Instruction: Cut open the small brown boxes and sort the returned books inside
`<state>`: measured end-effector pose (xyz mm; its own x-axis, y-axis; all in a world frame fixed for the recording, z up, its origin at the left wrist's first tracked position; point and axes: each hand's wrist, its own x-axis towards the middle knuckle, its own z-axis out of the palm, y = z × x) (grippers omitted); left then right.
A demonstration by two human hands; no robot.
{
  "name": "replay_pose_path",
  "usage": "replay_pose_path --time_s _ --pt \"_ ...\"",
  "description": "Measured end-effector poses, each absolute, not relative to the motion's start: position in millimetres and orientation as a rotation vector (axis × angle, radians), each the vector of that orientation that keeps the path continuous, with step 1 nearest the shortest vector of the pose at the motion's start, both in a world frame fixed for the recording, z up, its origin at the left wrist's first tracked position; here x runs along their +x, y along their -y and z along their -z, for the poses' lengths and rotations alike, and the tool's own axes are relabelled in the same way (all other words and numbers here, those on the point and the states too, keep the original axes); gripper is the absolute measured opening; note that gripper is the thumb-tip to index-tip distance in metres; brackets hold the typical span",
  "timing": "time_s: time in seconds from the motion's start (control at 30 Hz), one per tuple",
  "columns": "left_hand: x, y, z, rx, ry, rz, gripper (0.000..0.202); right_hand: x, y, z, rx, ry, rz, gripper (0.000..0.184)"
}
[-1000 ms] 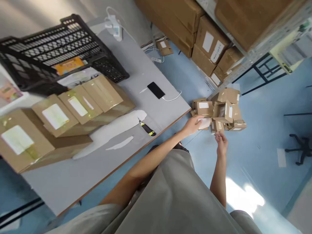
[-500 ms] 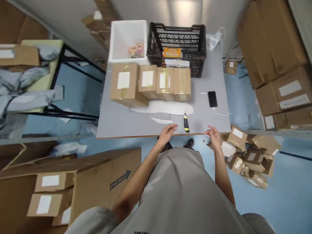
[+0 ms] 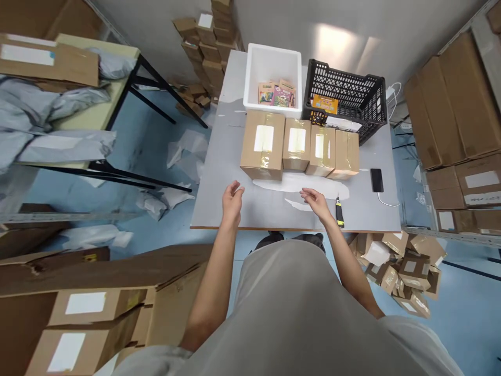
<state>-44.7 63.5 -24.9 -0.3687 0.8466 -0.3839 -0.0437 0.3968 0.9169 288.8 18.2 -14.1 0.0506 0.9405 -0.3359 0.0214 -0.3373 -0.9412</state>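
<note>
Head view: left hand [image 3: 233, 204] and right hand [image 3: 317, 203], fingers loosely open and empty, are mid-frame over the table [image 3: 219, 156]. Upper centre, four boxes [image 3: 296, 161], labels [image 3: 297, 140] unreadable, partly hide the crate [image 3: 378, 107]; the lower-left carton [image 3: 182, 297] is cut off.

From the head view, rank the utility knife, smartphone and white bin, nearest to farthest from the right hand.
1. Utility knife, just right of the right hand.
2. Smartphone, farther right.
3. White bin, back and to the left.
</note>
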Motion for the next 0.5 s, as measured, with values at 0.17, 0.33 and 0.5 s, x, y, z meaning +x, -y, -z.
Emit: replay_pose_path --time_s 0.17,0.33,0.5 --pt "-67 -130 21 0.741 -1.606 -1.039 0.07 201 -92 22 -1.63 1.004 -1.321 0.068" --pt "-42 -159 14 0.857 -1.582 -0.953 0.042 156 -125 18 -1.71 0.985 -1.22 0.081" --pt "-44 -137 8 0.918 -1.686 -0.986 0.04 158 -96 5 -1.658 1.012 -1.175 0.082"
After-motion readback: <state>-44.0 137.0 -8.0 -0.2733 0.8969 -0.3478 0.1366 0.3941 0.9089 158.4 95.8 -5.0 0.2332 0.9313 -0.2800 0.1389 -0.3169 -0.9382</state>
